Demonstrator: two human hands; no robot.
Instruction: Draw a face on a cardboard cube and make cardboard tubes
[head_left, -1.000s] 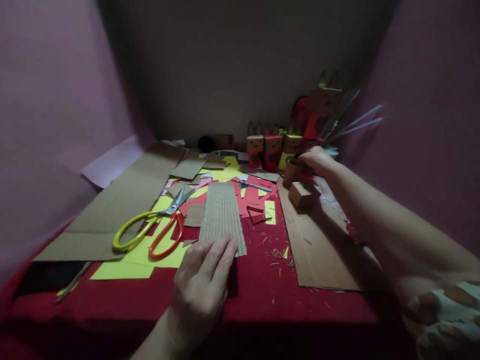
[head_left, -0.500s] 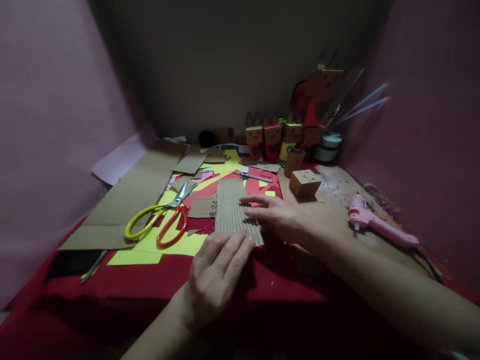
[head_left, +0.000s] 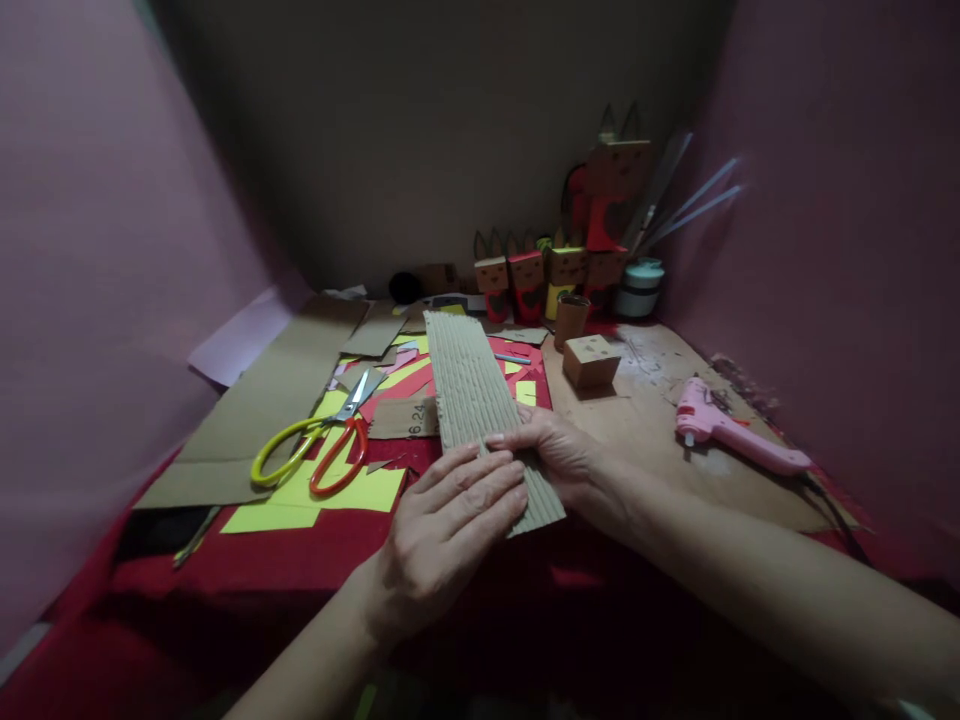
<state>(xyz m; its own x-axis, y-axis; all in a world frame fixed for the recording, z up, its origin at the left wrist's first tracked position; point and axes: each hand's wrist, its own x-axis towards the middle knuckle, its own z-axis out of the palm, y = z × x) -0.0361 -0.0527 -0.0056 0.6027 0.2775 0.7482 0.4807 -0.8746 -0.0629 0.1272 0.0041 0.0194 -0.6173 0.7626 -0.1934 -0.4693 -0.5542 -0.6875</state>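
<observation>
A long strip of corrugated cardboard, ridged side up, is held in both hands above the front of the table. My left hand lies over its near part, fingers together across the ridges and its thumb hidden. On the right edge, my right hand grips the strip with the thumb on top and the other fingers underneath. Left of the strip, scissors with one yellow and one red handle lie partly spread on paper scraps. A cardboard piece printed with numbers lies just beside the strip.
A large cardboard sheet covers the left side. On the right are a pink glue gun, a small cardboard box and a cardboard tube. Several eared cardboard figures and a teal-lidded pot stand behind.
The cardboard strip has been lifted and brought nearer, its near end swinging right. My right hand has closed on its edge, and my left hand has spread further over it.
</observation>
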